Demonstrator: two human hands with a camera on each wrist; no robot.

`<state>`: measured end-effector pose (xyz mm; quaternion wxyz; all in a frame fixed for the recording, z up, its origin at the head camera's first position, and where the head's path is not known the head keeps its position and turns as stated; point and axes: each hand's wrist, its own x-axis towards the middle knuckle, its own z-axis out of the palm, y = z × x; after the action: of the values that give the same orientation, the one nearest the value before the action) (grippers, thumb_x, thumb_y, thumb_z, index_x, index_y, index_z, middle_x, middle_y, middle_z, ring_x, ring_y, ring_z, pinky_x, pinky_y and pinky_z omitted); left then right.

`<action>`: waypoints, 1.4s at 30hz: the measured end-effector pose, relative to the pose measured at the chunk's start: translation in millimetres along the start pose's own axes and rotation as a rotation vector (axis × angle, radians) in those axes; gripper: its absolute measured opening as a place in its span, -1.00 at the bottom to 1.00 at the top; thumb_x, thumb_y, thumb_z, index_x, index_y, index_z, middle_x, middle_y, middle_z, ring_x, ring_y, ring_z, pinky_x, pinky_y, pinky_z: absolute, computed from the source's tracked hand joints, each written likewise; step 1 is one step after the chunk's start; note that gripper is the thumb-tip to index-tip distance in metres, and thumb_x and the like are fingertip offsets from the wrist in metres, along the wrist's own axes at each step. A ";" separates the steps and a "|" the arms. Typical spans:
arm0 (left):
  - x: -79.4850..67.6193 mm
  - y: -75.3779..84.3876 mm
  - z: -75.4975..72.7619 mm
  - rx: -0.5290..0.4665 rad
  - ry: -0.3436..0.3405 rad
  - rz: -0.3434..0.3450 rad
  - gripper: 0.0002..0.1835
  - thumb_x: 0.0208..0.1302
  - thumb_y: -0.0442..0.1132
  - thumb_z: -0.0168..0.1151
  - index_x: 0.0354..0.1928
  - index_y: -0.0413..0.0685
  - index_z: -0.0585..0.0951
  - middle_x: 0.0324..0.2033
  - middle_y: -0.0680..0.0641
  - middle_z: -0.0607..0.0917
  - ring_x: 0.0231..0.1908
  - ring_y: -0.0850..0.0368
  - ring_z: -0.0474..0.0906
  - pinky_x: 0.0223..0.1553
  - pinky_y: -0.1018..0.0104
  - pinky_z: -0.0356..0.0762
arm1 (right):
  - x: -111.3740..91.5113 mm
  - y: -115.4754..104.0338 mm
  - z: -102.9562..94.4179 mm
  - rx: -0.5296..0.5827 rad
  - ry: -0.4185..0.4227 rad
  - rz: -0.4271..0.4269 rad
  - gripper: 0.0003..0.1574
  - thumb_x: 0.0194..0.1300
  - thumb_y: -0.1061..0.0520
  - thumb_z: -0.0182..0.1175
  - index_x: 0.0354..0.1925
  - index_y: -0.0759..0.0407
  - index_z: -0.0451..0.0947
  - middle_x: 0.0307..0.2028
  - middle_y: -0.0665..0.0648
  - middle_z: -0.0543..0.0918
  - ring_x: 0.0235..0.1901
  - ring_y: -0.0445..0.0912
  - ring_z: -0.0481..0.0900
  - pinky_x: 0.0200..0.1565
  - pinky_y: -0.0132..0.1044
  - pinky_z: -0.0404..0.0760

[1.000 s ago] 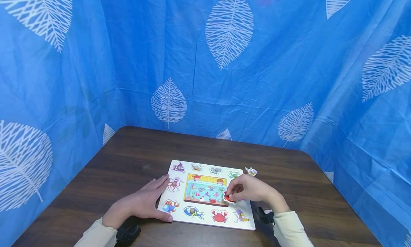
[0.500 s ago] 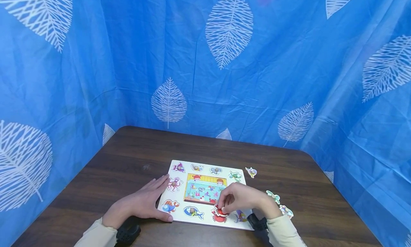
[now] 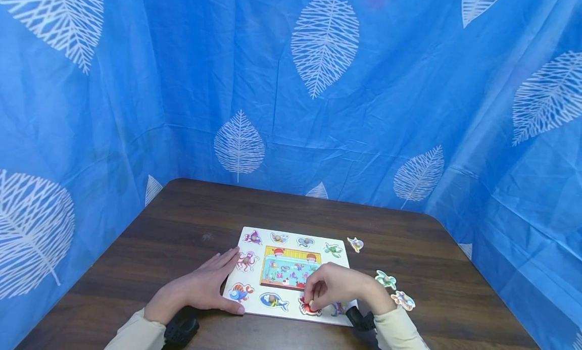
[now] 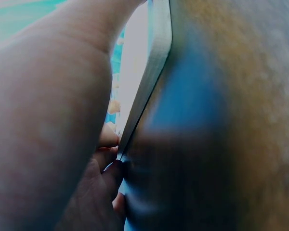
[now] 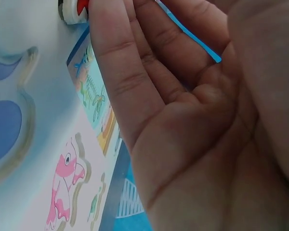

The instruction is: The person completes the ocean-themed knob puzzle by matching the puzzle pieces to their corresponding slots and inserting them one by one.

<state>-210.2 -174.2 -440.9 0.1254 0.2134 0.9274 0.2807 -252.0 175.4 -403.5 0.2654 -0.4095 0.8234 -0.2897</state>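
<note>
A white wooden puzzle board (image 3: 294,300) with sea-animal pictures lies on the table. My right hand (image 3: 341,287) pinches a red crab puzzle piece (image 3: 311,311) between thumb and fingers, over the crab picture at the board's near edge. In the right wrist view, a corner of the red and white crab piece (image 5: 82,6) shows beyond the fingers. My left hand (image 3: 204,285) rests along the board's left side, fingers extended and thumb over the near left corner. Part of the board's right side is hidden under the right hand.
Loose puzzle pieces lie right of the board: a small one (image 3: 355,244) by the far corner, a green one (image 3: 385,279) and a multicoloured one (image 3: 402,300). Knobbed pieces such as a blue fish (image 3: 273,300) sit in the board. Blue curtains (image 3: 282,87) surround the brown table (image 3: 218,208).
My right hand has carried the crab piece left and toward me, down onto the crab picture. The loose pieces at the right have come into sight. My left hand has stayed still.
</note>
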 end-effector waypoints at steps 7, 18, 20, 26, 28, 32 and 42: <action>-0.4 1.4 -1.9 -0.003 -0.003 0.005 0.38 0.00 0.45 0.46 0.60 -0.31 0.05 0.63 -0.26 0.00 0.61 -0.24 -0.07 0.57 -0.26 -0.07 | 1.6 -0.2 0.4 0.004 -0.010 0.021 -0.84 0.19 0.31 0.46 -0.32 0.06 0.75 -0.44 -0.21 0.68 -0.46 -0.41 0.55 -0.31 -0.47 0.66; 0.4 -0.5 -0.9 -0.005 -0.013 -0.004 0.39 0.00 0.45 0.46 0.61 -0.30 0.04 0.63 -0.26 -0.02 0.61 -0.24 -0.10 0.57 -0.27 -0.09 | 0.6 6.7 -5.2 0.033 0.024 -0.021 -0.87 0.24 0.26 0.45 -0.24 0.07 0.76 -0.35 -0.10 0.76 -0.39 -0.38 0.61 -0.23 -0.42 0.70; 0.2 -0.3 -0.7 -0.004 -0.011 -0.004 0.39 0.00 0.45 0.47 0.61 -0.30 0.04 0.63 -0.26 -0.01 0.62 -0.23 -0.10 0.57 -0.28 -0.09 | -0.4 9.9 -8.3 0.030 0.065 -0.027 -0.90 0.28 0.22 0.44 -0.21 0.08 0.76 -0.32 -0.06 0.77 -0.36 -0.34 0.63 -0.20 -0.40 0.71; -0.3 1.2 -0.9 -0.001 -0.010 -0.003 0.39 -0.01 0.44 0.48 0.61 -0.31 0.04 0.63 -0.26 0.00 0.61 -0.21 -0.08 0.57 -0.28 -0.08 | -4.9 23.0 -18.6 -0.077 0.281 0.019 -0.85 0.38 0.09 0.38 -0.11 0.08 0.75 -0.26 -0.16 0.75 -0.30 -0.29 0.61 -0.14 -0.38 0.67; -0.5 1.4 -1.0 -0.004 -0.009 -0.002 0.39 -0.01 0.43 0.48 0.61 -0.31 0.04 0.63 -0.26 0.01 0.61 -0.21 -0.08 0.57 -0.28 -0.08 | -6.9 28.1 -21.7 -0.125 0.363 0.053 -0.80 0.38 0.06 0.38 -0.07 0.08 0.75 -0.23 -0.16 0.75 -0.28 -0.28 0.61 -0.13 -0.39 0.67; -0.5 1.2 -0.8 -0.011 -0.008 -0.002 0.39 -0.01 0.43 0.48 0.61 -0.30 0.04 0.63 -0.27 0.00 0.61 -0.22 -0.08 0.56 -0.29 -0.08 | -11.4 37.8 -27.2 -0.200 0.505 0.130 -0.75 0.37 0.08 0.39 -0.01 0.11 0.74 -0.20 -0.10 0.76 -0.26 -0.25 0.62 -0.14 -0.39 0.68; -0.8 0.7 0.0 -0.007 -0.006 -0.001 0.39 -0.01 0.43 0.48 0.61 -0.30 0.04 0.63 -0.27 0.01 0.61 -0.23 -0.08 0.56 -0.30 -0.08 | -23.7 60.8 -37.4 -0.238 0.815 0.394 -0.66 0.33 0.22 0.39 0.07 0.23 0.70 -0.16 0.12 0.78 -0.21 -0.05 0.69 -0.09 -0.12 0.76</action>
<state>-209.2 -174.0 -440.4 0.1290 0.2132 0.9261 0.2832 -296.5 235.0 -415.1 -0.0788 -0.1258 0.9500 -0.2748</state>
